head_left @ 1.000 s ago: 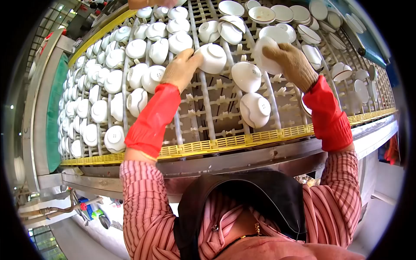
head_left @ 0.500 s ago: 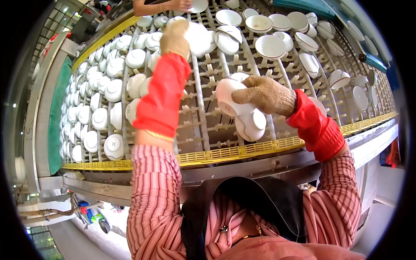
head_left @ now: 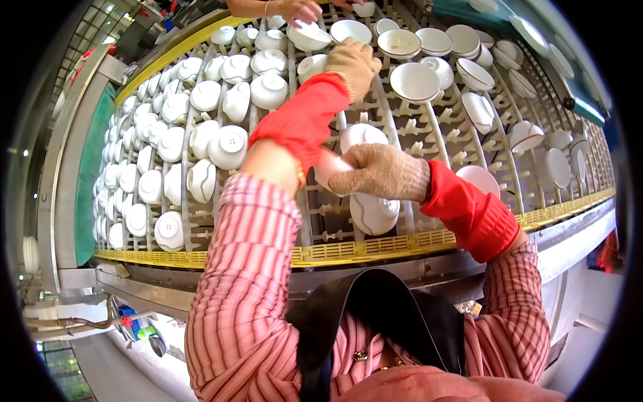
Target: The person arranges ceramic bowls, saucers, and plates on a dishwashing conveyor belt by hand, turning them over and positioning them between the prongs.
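Note:
My right hand (head_left: 388,171), in a knitted tan glove, grips a white bowl (head_left: 328,169) by its side; my left sleeve hides part of that bowl. Just beyond it sits another white bowl (head_left: 362,136), and on the near side a scalloped white bowl (head_left: 375,214) rests on the rack. My left hand (head_left: 353,68), gloved alike, reaches across to the far part of the rack. Its fingers curl downward, and what lies under them is hidden. Beside it are an upturned bowl (head_left: 311,67) and an upright bowl (head_left: 351,31).
A pegged conveyor rack (head_left: 321,236) with a yellow edge strip spreads before me. Upturned bowls (head_left: 171,144) crowd its left side. Stacked bowls (head_left: 415,82) stand at the right. Another person's hand (head_left: 299,11) touches a bowl (head_left: 309,37) at the far edge.
My left hand has moved right and slightly nearer, and the bowl it held no longer shows in it. My right hand has shifted left with its bowl. The racked bowls have shifted slightly.

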Available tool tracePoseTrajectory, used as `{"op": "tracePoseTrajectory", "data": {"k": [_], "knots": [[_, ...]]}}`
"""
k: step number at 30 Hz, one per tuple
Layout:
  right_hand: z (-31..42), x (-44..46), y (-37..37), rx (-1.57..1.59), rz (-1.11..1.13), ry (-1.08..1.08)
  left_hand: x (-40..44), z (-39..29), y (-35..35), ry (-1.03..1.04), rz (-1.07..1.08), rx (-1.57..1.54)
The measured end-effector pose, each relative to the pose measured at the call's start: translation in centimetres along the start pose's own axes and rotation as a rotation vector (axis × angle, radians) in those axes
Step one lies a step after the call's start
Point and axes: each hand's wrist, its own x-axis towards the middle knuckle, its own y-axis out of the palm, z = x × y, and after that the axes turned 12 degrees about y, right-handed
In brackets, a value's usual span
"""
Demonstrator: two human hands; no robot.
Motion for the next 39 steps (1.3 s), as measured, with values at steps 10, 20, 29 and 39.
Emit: {"op": "tracePoseTrajectory", "data": {"k": [10, 20, 29, 39], "knots": [[-1.8, -0.2, -0.1, 0.212, 0.007, 0.039, 2.5, 2.6, -1.1, -0.163, 0.306, -0.158], [-1.3, 0.1, 1.4, 0.139, 0.050, -0.020, 3.9, 5.2, -2.1, -0.302, 0.330, -0.231], [-1.1, 1.3, 2.5, 0.112, 0.081, -0.108, 6.4, 6.7, 3.7, 0.062, 0.409, -0.049], [-1.9, -0.2, 2.3, 0.314, 0.048, -0.001, 3.8, 6.4, -0.6, -0.501, 0.068, 0.033]]}}
